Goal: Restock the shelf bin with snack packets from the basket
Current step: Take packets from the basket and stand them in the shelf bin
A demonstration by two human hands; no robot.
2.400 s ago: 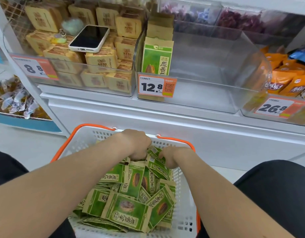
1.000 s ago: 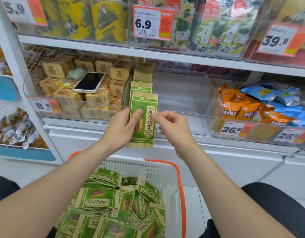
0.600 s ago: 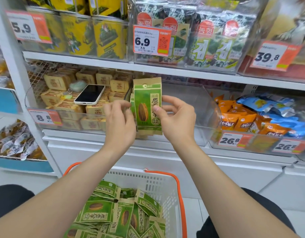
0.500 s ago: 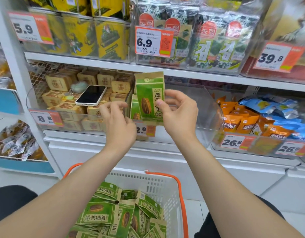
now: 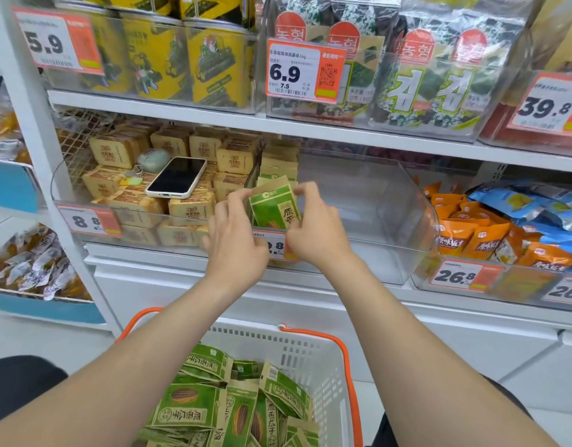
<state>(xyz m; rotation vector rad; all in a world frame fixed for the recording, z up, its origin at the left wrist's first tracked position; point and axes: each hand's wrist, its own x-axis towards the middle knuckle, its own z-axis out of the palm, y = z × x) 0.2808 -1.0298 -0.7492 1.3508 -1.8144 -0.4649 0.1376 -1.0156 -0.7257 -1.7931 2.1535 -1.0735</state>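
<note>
A green snack packet (image 5: 273,208) stands upright at the left front of the clear shelf bin (image 5: 375,221), in front of a few packets of the same kind (image 5: 278,166). My right hand (image 5: 313,227) pinches its right edge and top corner. My left hand (image 5: 236,240) holds its left edge with thumb and fingertips. Below, the white basket (image 5: 313,353) with orange handles holds several more green packets (image 5: 226,404).
A phone (image 5: 176,177) lies on tan boxed snacks (image 5: 187,208) in the bin to the left. Orange and blue bags (image 5: 491,233) fill the bin to the right. Seaweed packs (image 5: 423,75) sit on the shelf above. The bin's right part holds no packets.
Both hands lifted a green packet out of the basket and up to the shelf, then lowered it into the left front of the clear bin.
</note>
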